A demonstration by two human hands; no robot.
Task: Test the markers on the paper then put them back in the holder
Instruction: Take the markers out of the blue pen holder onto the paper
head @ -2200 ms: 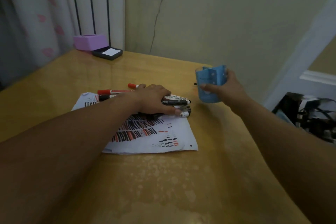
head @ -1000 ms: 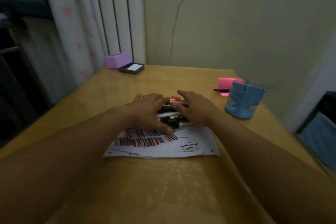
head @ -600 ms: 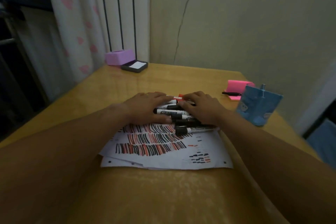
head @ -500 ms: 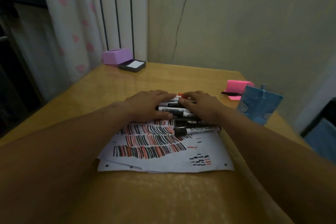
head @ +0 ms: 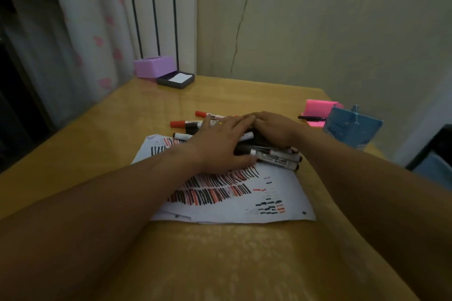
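left hand (head: 220, 145) flat, fingers laid over markers (head: 275, 156) | right hand (head: 275, 129) cupped round them too (seemingly bunching them for one lift) | markers on paper (head: 269, 199), far edge | holder (head: 352, 129) apart, by right edge of tabletop (head: 146, 115)

Dim room; yellow-brown bench (head: 122, 154) against cracked beige wall (head: 318, 27); white radiator (head: 156, 7) behind far corner; pale curtain with pink hearts (head: 93, 19) at left.

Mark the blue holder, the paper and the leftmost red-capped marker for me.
blue holder (head: 349, 129), head view, front wall
paper (head: 291, 190), head view, bare patch near right edge
leftmost red-capped marker (head: 178, 123), head view, red cap
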